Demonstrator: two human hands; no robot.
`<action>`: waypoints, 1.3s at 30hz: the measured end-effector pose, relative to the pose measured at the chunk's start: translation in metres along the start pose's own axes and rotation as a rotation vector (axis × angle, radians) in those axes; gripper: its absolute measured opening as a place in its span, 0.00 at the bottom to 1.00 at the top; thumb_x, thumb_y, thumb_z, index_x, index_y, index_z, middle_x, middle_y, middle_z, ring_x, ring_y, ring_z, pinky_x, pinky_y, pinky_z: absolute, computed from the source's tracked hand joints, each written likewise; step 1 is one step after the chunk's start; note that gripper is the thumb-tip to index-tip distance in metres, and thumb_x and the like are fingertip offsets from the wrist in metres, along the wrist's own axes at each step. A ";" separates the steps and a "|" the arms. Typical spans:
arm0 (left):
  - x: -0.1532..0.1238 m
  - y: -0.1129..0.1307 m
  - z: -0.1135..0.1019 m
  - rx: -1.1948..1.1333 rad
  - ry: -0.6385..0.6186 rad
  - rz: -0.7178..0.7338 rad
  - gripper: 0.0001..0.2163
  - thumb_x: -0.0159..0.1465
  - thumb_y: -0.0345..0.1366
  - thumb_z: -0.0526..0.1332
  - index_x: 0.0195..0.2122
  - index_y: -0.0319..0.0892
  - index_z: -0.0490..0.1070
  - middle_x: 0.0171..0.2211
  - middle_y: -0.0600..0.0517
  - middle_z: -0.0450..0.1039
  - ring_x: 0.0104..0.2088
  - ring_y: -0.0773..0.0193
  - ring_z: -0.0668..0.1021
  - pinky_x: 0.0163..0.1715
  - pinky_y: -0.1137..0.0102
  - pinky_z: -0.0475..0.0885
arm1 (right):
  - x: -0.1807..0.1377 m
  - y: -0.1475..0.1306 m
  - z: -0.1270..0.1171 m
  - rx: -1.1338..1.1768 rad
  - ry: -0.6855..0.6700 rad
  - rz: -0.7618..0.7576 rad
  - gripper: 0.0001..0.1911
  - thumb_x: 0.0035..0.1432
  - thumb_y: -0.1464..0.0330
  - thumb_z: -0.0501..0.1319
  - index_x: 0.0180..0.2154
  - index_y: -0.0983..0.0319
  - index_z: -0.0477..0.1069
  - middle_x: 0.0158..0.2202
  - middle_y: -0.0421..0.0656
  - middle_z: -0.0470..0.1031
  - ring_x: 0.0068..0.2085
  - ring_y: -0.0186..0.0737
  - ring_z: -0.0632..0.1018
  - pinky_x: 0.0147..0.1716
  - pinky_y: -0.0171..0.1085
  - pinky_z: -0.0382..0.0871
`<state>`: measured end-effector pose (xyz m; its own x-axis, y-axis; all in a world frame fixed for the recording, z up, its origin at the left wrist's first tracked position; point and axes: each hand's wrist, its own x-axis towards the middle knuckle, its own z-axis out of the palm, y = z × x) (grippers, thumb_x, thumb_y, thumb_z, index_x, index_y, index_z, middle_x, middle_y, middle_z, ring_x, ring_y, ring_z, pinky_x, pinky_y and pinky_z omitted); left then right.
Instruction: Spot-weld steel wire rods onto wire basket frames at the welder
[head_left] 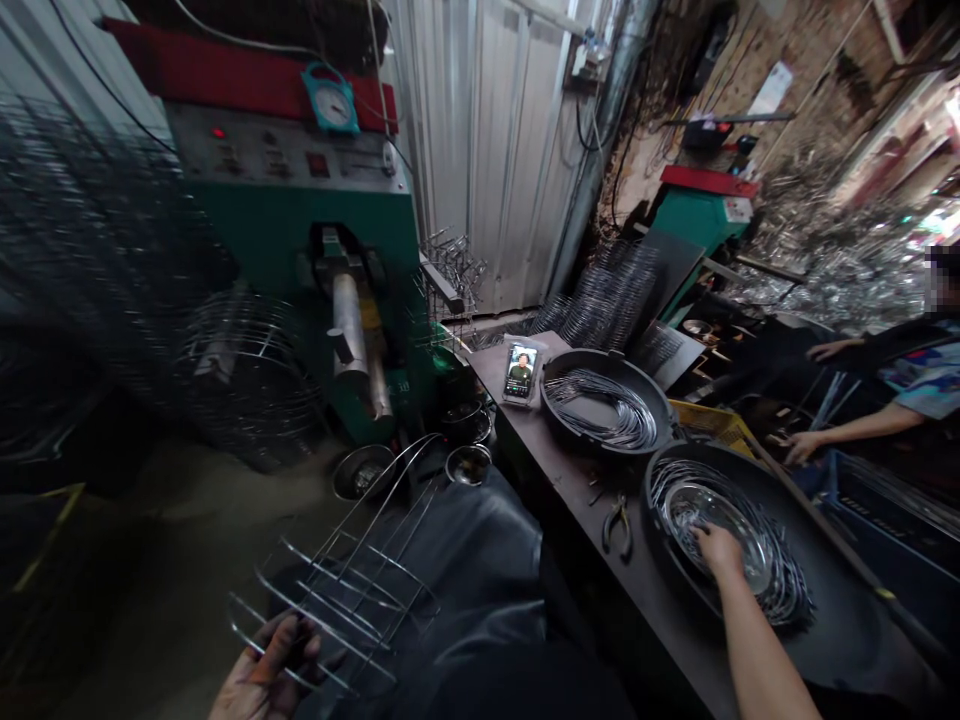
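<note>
Left hand (266,670) clamps a wire rack (322,625); right hand (720,552) touches wire rings (780,590) in a black pan (847,620) on the desk (660,650), its grip unclear.

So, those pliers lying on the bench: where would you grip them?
Grip the two splayed handles of the pliers, coming down from above on the near side: they lie flat on the bench, handles spreading toward the person, so fingers fit around them.

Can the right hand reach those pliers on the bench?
Probably yes: the right hand is in the black pan beside the pliers on the bench, with only the pan's rim between them.
</note>
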<state>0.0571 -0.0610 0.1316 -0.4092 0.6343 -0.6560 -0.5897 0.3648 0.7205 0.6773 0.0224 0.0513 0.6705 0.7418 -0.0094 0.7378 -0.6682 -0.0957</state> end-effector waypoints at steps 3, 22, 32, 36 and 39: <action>0.004 0.005 0.005 -0.005 -0.030 0.002 0.24 0.28 0.42 0.74 0.28 0.42 0.73 0.29 0.54 0.72 0.29 0.64 0.74 0.26 0.70 0.76 | 0.002 0.005 -0.006 0.040 -0.048 0.011 0.12 0.49 0.66 0.57 0.29 0.63 0.79 0.33 0.53 0.78 0.36 0.50 0.78 0.32 0.38 0.68; -0.001 0.032 0.059 -0.054 -0.084 0.186 0.18 0.34 0.37 0.71 0.27 0.40 0.71 0.25 0.56 0.68 0.25 0.68 0.70 0.20 0.72 0.73 | -0.153 -0.371 -0.045 0.963 -0.647 -0.929 0.11 0.48 0.61 0.60 0.27 0.63 0.73 0.26 0.39 0.74 0.30 0.34 0.72 0.31 0.32 0.64; 0.019 0.028 0.051 -0.090 -0.068 0.210 0.21 0.33 0.41 0.73 0.28 0.39 0.71 0.24 0.57 0.68 0.25 0.69 0.69 0.26 0.70 0.74 | -0.197 -0.441 -0.048 1.357 -1.111 -0.734 0.18 0.44 0.54 0.62 0.22 0.63 0.65 0.16 0.33 0.61 0.19 0.26 0.61 0.18 0.29 0.54; 0.028 0.024 0.054 -0.095 -0.081 0.222 0.21 0.34 0.41 0.73 0.28 0.40 0.71 0.24 0.57 0.68 0.26 0.68 0.70 0.27 0.69 0.74 | -0.198 -0.447 -0.047 1.393 -1.056 -0.710 0.18 0.44 0.54 0.62 0.22 0.63 0.65 0.16 0.33 0.60 0.19 0.27 0.61 0.19 0.29 0.54; 0.030 0.021 0.059 -0.099 -0.073 0.217 0.21 0.34 0.41 0.73 0.28 0.41 0.71 0.25 0.57 0.68 0.26 0.69 0.70 0.27 0.69 0.74 | -0.203 -0.451 -0.048 1.429 -0.957 -0.686 0.18 0.45 0.54 0.61 0.22 0.63 0.66 0.17 0.34 0.60 0.21 0.27 0.60 0.21 0.29 0.53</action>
<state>0.0735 0.0057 0.1400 -0.4841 0.7394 -0.4679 -0.5608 0.1483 0.8145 0.2118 0.1702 0.1437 -0.3243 0.9445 -0.0526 -0.1317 -0.1001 -0.9862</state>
